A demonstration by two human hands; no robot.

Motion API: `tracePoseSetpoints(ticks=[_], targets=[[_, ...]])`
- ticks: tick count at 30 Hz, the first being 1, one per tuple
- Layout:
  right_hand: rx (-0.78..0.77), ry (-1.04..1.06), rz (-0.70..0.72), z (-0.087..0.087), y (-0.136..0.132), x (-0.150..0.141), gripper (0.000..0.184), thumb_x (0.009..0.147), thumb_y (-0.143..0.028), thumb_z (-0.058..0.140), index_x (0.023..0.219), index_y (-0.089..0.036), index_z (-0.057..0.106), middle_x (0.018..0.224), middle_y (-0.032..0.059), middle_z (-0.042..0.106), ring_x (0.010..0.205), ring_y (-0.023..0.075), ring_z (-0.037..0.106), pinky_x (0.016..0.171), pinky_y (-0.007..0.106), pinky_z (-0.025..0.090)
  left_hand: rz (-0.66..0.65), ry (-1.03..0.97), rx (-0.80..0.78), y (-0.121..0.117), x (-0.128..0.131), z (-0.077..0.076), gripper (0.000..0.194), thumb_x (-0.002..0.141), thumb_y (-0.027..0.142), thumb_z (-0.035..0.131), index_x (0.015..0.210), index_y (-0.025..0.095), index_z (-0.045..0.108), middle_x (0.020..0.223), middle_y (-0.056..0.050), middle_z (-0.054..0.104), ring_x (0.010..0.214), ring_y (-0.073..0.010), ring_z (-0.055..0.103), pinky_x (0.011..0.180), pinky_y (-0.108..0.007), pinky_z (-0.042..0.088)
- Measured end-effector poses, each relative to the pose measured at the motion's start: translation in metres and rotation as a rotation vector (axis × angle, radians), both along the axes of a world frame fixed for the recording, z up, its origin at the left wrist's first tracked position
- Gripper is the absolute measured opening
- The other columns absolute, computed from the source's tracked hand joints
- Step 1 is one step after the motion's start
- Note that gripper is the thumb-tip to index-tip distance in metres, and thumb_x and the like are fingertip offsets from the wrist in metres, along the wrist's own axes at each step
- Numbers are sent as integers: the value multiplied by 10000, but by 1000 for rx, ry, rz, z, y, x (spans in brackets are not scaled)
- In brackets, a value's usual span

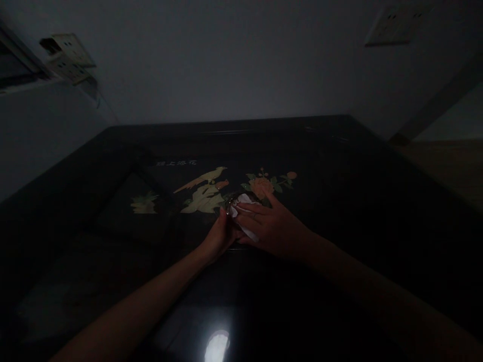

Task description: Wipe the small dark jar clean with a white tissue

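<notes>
The scene is very dark. My two hands meet near the middle of a black glossy table painted with birds and flowers. My right hand lies over a white cloth or tissue, its fingers pressed on it. Under the cloth sits a small round dark object with a shiny rim, which I cannot make out. My left hand is curled against the side of that object, thumb up, touching the cloth.
A pale wall rises behind the table with socket plates at the upper left and upper right. A light reflection shines on the table's near edge. A wooden floor shows at the right.
</notes>
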State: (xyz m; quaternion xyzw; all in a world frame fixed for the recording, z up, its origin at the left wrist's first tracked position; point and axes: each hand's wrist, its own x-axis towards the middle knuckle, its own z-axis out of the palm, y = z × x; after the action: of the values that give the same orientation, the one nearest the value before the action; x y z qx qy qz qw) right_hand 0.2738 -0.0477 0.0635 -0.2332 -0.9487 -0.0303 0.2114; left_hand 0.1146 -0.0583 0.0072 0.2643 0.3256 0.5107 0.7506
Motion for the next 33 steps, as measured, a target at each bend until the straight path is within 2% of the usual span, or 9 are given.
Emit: tracePoseSetpoints(ticks=[5,10,14,19,23,28,33], targets=[[-112,-31,55,5,-2,2,231,931,-341,520,1065,-171,603,1143,90,693,1173,191,576,1130,537,202,24,80,-112,-1,-4,-4,597,793,646,511,1077,141,656,957,-117,720,997,-281,647,810,-351,525],[38,-44,-27,5,-5,1,313,913,-367,547,1134,-147,578,1219,128,650,1185,231,563,1119,569,213,-23,-13,-38,0,-1,6,534,823,597,513,1078,149,655,1038,-115,709,1096,-272,605,911,-373,488],[84,-51,-111,4,-7,-2,364,901,-365,566,1173,-123,568,1239,141,635,1169,238,574,1124,558,230,-49,-61,8,2,0,11,462,802,568,572,986,157,677,1045,-108,705,1158,-270,563,935,-375,480],[106,-41,-198,0,-7,-5,399,912,-345,550,1219,-91,544,1263,163,615,1180,247,565,1099,542,300,-64,-101,54,2,-2,12,436,773,506,647,1060,178,650,1107,-98,677,1190,-275,531,927,-402,487],[95,4,-215,0,-7,-5,377,898,-289,577,1225,-105,545,1247,161,626,1172,245,574,1095,529,312,-98,-88,148,-1,-3,13,486,685,483,737,1031,150,664,1055,-124,682,1126,-304,566,920,-426,480],[82,42,-223,1,-7,-5,323,918,-235,532,1204,-88,554,1233,156,637,1187,239,564,1089,508,330,-79,-35,173,-4,-3,13,419,657,419,784,955,142,685,966,-100,700,978,-255,631,878,-366,485],[85,64,-179,-5,-6,-5,333,928,-237,501,1236,-116,541,1300,140,592,1226,241,530,1082,512,336,-9,-7,146,-2,-3,8,459,613,478,794,932,165,691,1030,-80,692,1079,-237,588,903,-309,459]])
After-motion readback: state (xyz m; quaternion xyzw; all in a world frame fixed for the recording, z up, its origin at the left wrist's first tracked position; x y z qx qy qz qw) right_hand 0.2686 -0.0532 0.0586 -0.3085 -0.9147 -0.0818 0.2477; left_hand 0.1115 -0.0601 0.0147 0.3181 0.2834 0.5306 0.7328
